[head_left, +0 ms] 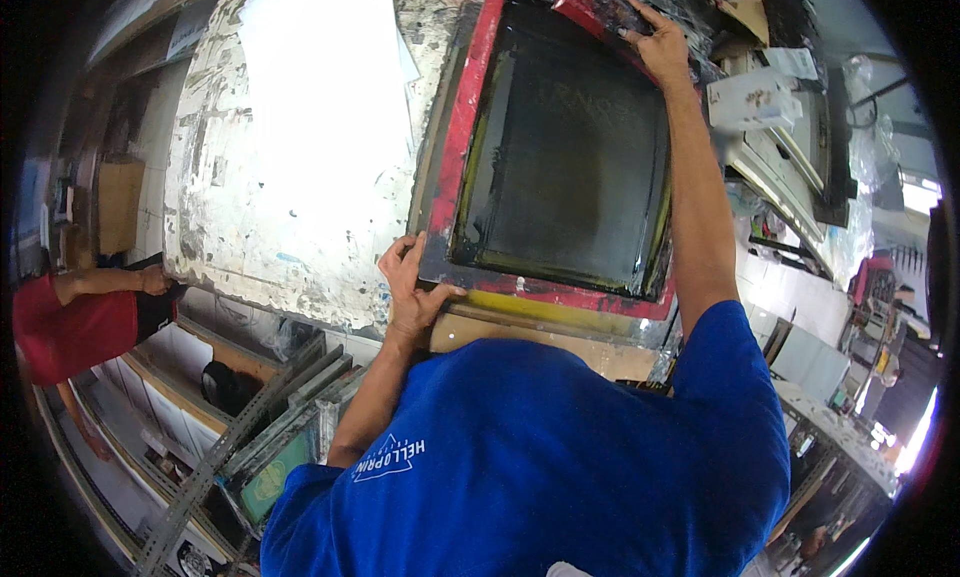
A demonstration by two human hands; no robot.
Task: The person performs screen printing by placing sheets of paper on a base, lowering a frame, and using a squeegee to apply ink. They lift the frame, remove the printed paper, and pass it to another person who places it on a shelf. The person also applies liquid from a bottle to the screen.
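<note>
A screen printing frame (480, 77) with red, ink-stained sides lies on the worktable in front of me. Its mesh (570, 167) is dark and glossy, with yellowish edges. My left hand (408, 289) grips the frame's near left corner, the thumb lying along the near side. At the far right corner, my right hand (662, 52) reaches across with index finger and thumb around a dark, shiny, ink-smeared piece (600, 9); I cannot make out its kind. To the left, a stack of white paper sheets (320, 87) rests on the paint-spattered board (215, 197).
A co-worker in a red shirt (80, 327) stands at the left, one hand at the board's edge. Several stored frames (290, 457) lean below the table at the near left. A white plastic container (755, 99) and crumpled plastic sit at the far right.
</note>
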